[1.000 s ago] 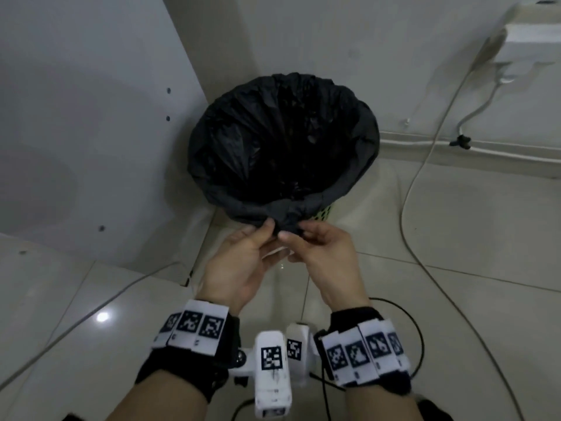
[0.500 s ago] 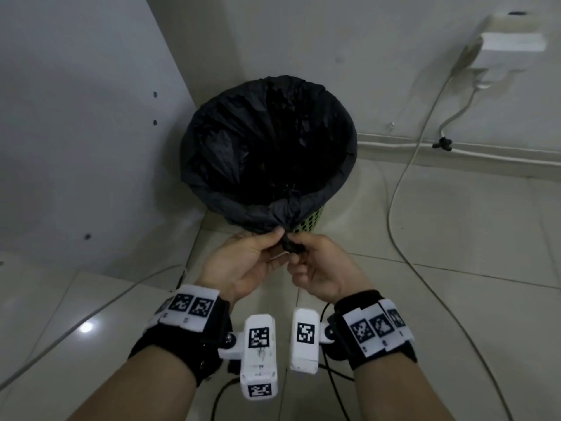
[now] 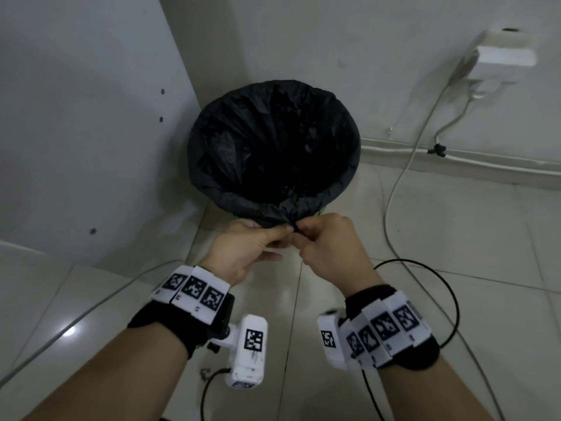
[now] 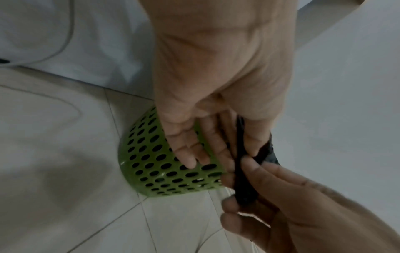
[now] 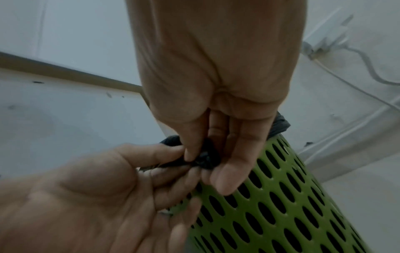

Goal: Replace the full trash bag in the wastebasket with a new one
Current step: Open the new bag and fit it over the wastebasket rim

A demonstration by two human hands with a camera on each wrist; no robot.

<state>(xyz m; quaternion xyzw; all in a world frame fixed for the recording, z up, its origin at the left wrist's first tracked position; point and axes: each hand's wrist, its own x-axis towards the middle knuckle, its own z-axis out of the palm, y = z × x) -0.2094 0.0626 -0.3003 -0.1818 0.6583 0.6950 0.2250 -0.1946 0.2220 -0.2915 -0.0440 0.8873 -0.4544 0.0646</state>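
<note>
The floor (image 3: 455,268) is pale glossy tile, and the wastebasket (image 4: 164,164), green plastic pierced with rows of holes, stands on it in a corner: a white panel (image 3: 85,132) with small dark marks is to its left and a light wall (image 3: 303,41) behind it. To the right of the wastebasket a white socket block (image 3: 504,54) is fixed on the wall, with pale cables (image 3: 403,165) running down from it to the floor. A thin black cable (image 3: 453,299) loops on the tiles nearer the camera than the wastebasket.

The black trash bag (image 3: 273,141) lines the wastebasket, its edge folded over the rim and gathered into a twisted knot at the near side. Both hands grasp that twist: the left hand (image 3: 243,250) pinches it between thumb and fingers, and the right hand (image 3: 328,247) clenches its tail.

Compared with half a second ago, the hands have drawn slightly apart and the right one has closed more tightly on the tail; the bag is still seated in the wastebasket.

The inside of the bag is too dark to show any contents. In the head view the bag hides nearly all of the wastebasket, and the wrist views are blurred, with the knot partly covered by fingers.
</note>
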